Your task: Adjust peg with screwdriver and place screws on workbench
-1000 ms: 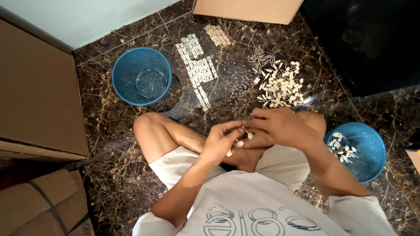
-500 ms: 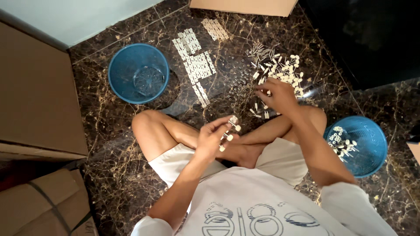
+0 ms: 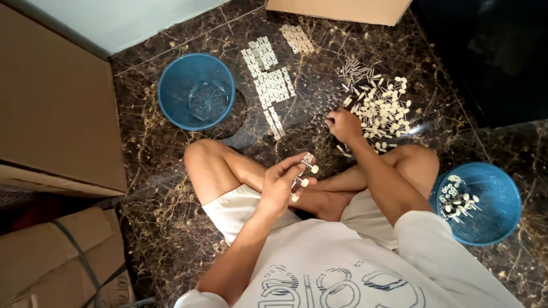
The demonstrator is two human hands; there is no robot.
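Note:
I sit cross-legged on a dark marble floor. My left hand (image 3: 284, 181) is held over my lap and grips a small metal strip with white capped pins (image 3: 303, 173) stuck in it. My right hand (image 3: 344, 124) reaches forward to the floor, fingers closed at the near edge of a loose pile of white capped pins (image 3: 381, 107); what it pinches is too small to tell. Flat white strips (image 3: 272, 85) lie in rows farther out.
A blue basket (image 3: 196, 91) with little inside stands at the far left. Another blue basket (image 3: 478, 202) holding several white pins sits by my right knee. Cardboard boxes (image 3: 54, 108) line the left side, and one box (image 3: 338, 9) lies at the top.
My right hand left my left hand at my lap and stretched out to the pin pile on the floor. My left hand stayed over my lap with the strip.

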